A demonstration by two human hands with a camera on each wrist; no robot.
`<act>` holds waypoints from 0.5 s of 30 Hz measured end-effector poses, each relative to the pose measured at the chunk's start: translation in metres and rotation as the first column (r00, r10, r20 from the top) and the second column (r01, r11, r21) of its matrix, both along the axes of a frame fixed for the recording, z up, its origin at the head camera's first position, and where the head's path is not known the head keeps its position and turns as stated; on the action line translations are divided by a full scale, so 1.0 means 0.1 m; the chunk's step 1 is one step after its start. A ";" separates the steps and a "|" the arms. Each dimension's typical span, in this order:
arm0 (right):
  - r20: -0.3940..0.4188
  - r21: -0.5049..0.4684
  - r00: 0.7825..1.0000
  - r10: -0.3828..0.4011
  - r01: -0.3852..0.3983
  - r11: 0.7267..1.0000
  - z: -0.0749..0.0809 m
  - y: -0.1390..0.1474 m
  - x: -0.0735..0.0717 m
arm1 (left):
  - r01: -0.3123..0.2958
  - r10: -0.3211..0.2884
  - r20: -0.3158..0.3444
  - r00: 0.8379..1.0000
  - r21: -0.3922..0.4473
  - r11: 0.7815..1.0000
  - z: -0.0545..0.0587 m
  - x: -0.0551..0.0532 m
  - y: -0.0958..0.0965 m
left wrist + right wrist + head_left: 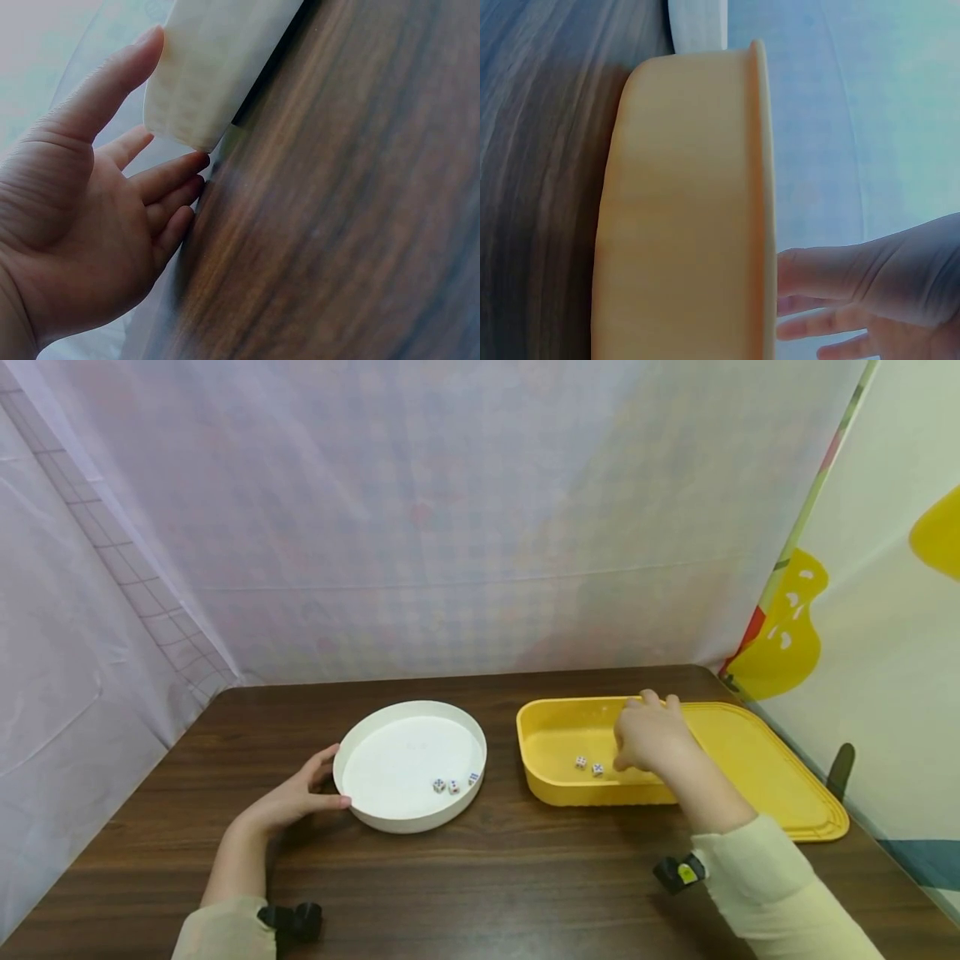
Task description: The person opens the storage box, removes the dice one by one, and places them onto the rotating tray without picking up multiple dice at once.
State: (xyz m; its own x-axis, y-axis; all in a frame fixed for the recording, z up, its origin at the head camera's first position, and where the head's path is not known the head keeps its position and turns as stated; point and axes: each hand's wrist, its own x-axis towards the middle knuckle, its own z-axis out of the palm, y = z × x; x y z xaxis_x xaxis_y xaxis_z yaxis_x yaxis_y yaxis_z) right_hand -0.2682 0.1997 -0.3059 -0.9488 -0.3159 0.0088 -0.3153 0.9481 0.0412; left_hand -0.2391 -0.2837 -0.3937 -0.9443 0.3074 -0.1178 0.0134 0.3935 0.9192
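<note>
Box dice (597, 770) lie just left of my right hand (651, 739), grip hidden; my spread left hand (303, 792) touches the tray (405, 756).

Passing room over the tabletop (465, 893) between two obstacles, white tray (405, 752) and yellow bin (577, 795).

Person across from me: left hand (303, 789) and right hand (652, 737) bare. Plain pale-yellow left sleeve (227, 932), matching right sleeve (783, 893), creased. Small black left wrist device (306, 922), rounded end; black right wrist device (666, 876) carries a bright yellow patch (687, 874).
</note>
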 end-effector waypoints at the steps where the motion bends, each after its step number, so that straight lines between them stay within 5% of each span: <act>1: -0.007 -0.008 1.000 0.000 0.000 1.000 0.00 0.00 0.00 | -0.003 0.003 0.001 1.000 0.001 1.000 0.00 0.00 0.00; 15: -0.111 -0.111 0.994 0.019 -0.032 0.993 0.01 -0.06 0.03 | -0.010 0.010 -0.006 1.000 -0.005 1.000 -0.01 -0.01 0.00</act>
State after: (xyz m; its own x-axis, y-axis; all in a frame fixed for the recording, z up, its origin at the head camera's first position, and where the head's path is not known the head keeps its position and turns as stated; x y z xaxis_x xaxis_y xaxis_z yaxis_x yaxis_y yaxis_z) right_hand -0.2652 0.1935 -0.3053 -0.9319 -0.3309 0.1488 -0.3388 0.9404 -0.0301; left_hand -0.2406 -0.2841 -0.3952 -0.9479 0.2976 -0.1134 0.0153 0.3981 0.9172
